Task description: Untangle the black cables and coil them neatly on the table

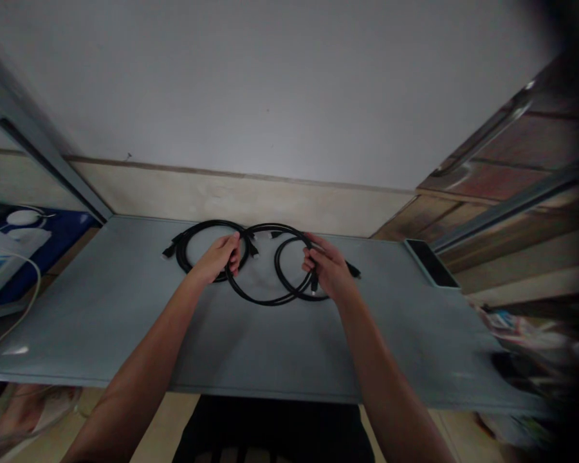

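A coiled black cable (270,302) is stretched into a loop between my two hands, above the grey table. My left hand (220,257) is closed on the left side of that loop. The loop's right side is in my right hand (325,262), whose fingers are closed round it, and a plug (314,284) hangs down beside them. Behind my left hand lies another coiled black cable (182,247), with a plug (168,251) at its left. A third black coil (280,273) rests partly under my right hand, and a connector (353,270) pokes out at the right.
The grey table (270,360) meets a pale wall (251,96) at the back. Toward its right end lies a phone (431,263). On the left, a white power strip (9,257) and a pale cord (36,289) sit beyond a metal post (77,186).
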Demonstrator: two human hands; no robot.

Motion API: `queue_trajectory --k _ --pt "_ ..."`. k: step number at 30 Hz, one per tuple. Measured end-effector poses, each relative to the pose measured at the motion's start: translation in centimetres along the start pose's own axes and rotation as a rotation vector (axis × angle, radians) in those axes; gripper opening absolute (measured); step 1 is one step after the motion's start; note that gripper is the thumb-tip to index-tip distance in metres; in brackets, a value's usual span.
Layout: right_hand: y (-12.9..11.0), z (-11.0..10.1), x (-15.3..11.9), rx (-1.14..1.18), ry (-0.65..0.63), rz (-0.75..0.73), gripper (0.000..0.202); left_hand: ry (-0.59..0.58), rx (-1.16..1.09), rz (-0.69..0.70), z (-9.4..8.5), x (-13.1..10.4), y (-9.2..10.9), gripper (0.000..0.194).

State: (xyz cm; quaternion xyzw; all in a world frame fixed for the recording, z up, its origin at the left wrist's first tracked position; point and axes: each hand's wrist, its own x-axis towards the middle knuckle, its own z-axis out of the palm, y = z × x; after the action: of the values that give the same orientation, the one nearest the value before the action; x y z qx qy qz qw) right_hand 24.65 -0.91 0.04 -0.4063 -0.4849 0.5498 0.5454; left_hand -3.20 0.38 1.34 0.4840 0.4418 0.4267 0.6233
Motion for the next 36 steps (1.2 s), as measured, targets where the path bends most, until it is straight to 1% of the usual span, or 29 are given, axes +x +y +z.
queue_trajectory --k 3,5,7,9,11,12,14,15,17,19,21,23,26,27,29,33,36 --pt "1.2 0.4 0.0 -0.303 -0.069 0.04 0.059 0.2 -0.073 -0.02 -0.1 0.5 -0.2 0.043" --pt "1.9 0.8 -0.1 -0.427 -0.096 0.053 0.062 0.303 -0.095 0.007 -0.4 0.7 -0.3 0.039" --pt "2.4 1.4 -0.1 -0.465 -0.053 0.027 0.063 0.36 -0.034 0.058 -0.9 0.9 -0.3 0.035" --pt "2.6 2.1 0.1 -0.479 0.019 0.001 0.059 0.355 0.167 0.124 -1.9 1.0 -0.2 0.032" --pt "2.5 3.0 0.7 -0.528 0.048 -0.012 0.053 0.344 0.436 0.176 -3.5 1.0 0.1 0.03" --pt "2.5 3.6 1.2 -0.584 0.038 -0.025 0.05 0.369 0.551 0.191 -4.4 1.0 0.2 0.03" --pt "2.4 5.2 2.6 -0.757 -0.02 -0.093 0.046 0.457 0.678 0.134 -6.7 1.0 0.6 0.03" --pt "2.4 6.2 3.5 -0.866 -0.061 -0.148 0.044 0.501 0.741 0.1 -7.9 1.1 0.8 0.029" --pt "2.6 8.6 5.5 -1.041 -0.115 -0.238 0.041 0.569 0.875 0.091 -10.2 1.3 1.0 0.029" --pt "3.0 11.0 7.5 -1.179 -0.141 -0.259 0.042 0.631 1.045 0.138 -11.8 1.4 0.9 0.028" --pt "3.5 13.1 8.9 -1.262 -0.188 -0.256 0.04 0.679 1.193 0.173 -12.8 1.4 0.6 0.028" --pt "4.1 14.6 9.5 -1.31 -0.205 -0.232 0.039 0.681 1.275 0.167 -13.2 1.3 -0.1 0.03" --pt "5.1 15.8 9.2 -1.38 -0.144 -0.22 0.043 0.617 1.3 0.131 -13.4 1.3 -1.1 0.029" --pt "5.3 16.0 9.0 -1.406 -0.118 -0.224 0.045 0.595 1.3 0.123 -13.4 1.4 -1.4 0.028" --pt "5.7 16.2 8.5 -1.448 -0.093 -0.231 0.045 0.592 1.296 0.115 -13.5 1.5 -1.8 0.027" --pt "5.9 16.7 7.8 -1.493 -0.116 -0.2 0.041 0.607 1.265 0.135 -13.4 1.6 -2.0 0.03" --pt "5.6 16.2 7.3 -1.497 -0.079 -0.241 0.038 0.604 1.271 0.139 -13.1 1.3 -1.8 0.03"
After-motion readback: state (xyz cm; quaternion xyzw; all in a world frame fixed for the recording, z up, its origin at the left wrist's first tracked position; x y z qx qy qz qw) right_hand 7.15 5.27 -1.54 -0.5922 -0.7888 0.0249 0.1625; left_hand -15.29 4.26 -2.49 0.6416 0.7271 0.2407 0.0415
